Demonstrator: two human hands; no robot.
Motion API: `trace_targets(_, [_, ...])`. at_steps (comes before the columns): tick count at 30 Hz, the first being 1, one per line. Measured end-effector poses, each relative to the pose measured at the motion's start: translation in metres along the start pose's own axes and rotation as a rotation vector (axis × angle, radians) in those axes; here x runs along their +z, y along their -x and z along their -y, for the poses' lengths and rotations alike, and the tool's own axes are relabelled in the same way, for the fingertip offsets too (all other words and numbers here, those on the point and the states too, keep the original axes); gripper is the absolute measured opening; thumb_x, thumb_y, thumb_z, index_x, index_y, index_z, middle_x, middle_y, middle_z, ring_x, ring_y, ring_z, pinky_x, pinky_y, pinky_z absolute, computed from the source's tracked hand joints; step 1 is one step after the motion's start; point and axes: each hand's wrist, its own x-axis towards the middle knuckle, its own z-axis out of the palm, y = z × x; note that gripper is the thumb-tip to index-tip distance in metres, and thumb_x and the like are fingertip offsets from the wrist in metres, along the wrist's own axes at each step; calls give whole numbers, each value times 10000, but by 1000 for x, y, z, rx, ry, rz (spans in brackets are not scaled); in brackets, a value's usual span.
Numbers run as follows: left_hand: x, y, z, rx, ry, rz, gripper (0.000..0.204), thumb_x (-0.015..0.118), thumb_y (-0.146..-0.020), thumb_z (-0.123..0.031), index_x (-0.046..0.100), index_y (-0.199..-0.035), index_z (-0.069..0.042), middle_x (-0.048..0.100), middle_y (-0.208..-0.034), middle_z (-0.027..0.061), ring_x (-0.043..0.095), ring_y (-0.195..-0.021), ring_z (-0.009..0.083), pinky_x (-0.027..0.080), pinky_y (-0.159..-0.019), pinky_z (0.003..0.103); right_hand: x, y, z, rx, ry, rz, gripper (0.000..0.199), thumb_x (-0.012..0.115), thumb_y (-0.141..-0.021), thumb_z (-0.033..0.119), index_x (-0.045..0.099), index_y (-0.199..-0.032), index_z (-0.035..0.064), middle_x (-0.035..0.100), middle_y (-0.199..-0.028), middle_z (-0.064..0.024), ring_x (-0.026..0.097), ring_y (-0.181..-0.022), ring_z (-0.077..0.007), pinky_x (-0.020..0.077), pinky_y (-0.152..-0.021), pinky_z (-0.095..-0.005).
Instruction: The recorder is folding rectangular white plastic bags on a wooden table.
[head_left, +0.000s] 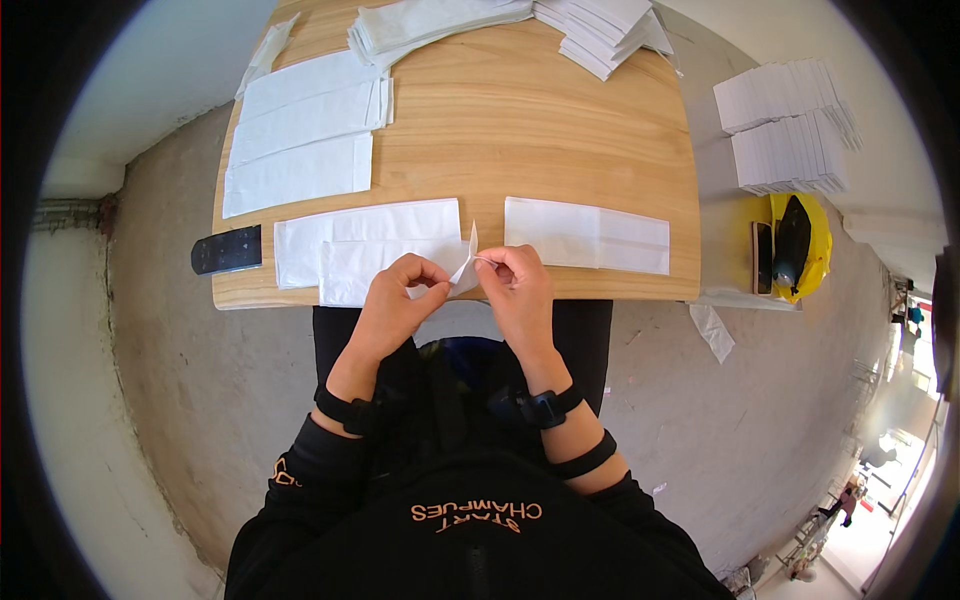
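White paper piece (466, 272) pinched at the near edge of the desk (530, 130)

I begin from the left side, where a black flat object (226, 250) lies on the corner of the desk. Just behind it is a group of white flat sleeves (297, 180), overlapping like steps. They look like paper bags, but whether anything is inside, I cannot tell. Nearer to the person, two more front sleeves (370, 222) lie one partly over the other.

The left hand (398, 302) is above these, its thumb and forefinger pinching the left side of the paper piece. At the far side of the desk a thick pile (430, 28) of similar white paper is lying. The paper piece itself is between the two hands, bent, with one thin tip pointing up. The right hand (521, 290) pinches its right side, also by thumb and forefinger.

Further right, a long white sleeve (590, 235) lies flat, and behind it, at the far edge, is a stack of folded paper (605, 35). A white strip (712, 332) is on the floor.

At the extreme right stand two rows of white packets (790, 150). Just in front of them, an open yellow bag (818, 245) contains a dark, long object (793, 240); a phone-like thing (763, 257) is beside this object.
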Motion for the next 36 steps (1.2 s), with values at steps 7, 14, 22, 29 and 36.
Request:
trace_targets(7, [-5, 1, 4, 1, 24, -7, 110, 657, -829, -64, 634, -910, 6, 642, -847, 23, 586, -848, 108, 461, -825, 265, -3, -3, -4, -5, -4, -28, 74, 673, -836, 73, 674, -887, 19, 585, -828, -89, 614, -696, -172, 489, -649, -268])
trace_targets(14, [12, 0, -11, 195, -36, -105, 166, 704, -793, -68, 636, -926, 5, 648, -861, 70, 618, -852, 157, 486, -793, 291, 0, -3, -5, 159, -201, 57, 109, 671, -867, 99, 663, -923, 5, 622, -856, -54, 620, -723, -116, 483, -658, -241])
trace_targets(22, [20, -2, -14, 134, -74, -143, 172, 742, -786, -67, 635, -902, 1, 643, -847, 45, 598, -841, 123, 479, -800, 270, 2, -1, 0, 264, -486, 164, 169, 636, -912, 100, 608, -1019, -27, 661, -900, -60, 640, -781, -102, 499, -702, -224])
trace_targets(29, [21, 0, -14, 251, -46, -186, 193, 729, -773, -53, 639, -937, -7, 650, -841, 72, 624, -807, 158, 493, -751, 294, -1, -3, -4, 215, -469, 150, 172, 626, -923, 97, 599, -1042, -24, 652, -936, -71, 640, -815, -112, 496, -719, -221])
trace_targets(36, [25, 2, -23, 366, -156, -141, 308, 718, -713, 18, 636, -1003, -48, 573, -929, 77, 571, -840, 187, 477, -775, 290, -1, -4, 3, 319, -609, 66, 183, 596, -945, 107, 603, -1086, -9, 649, -954, -52, 618, -826, -101, 492, -741, -230])
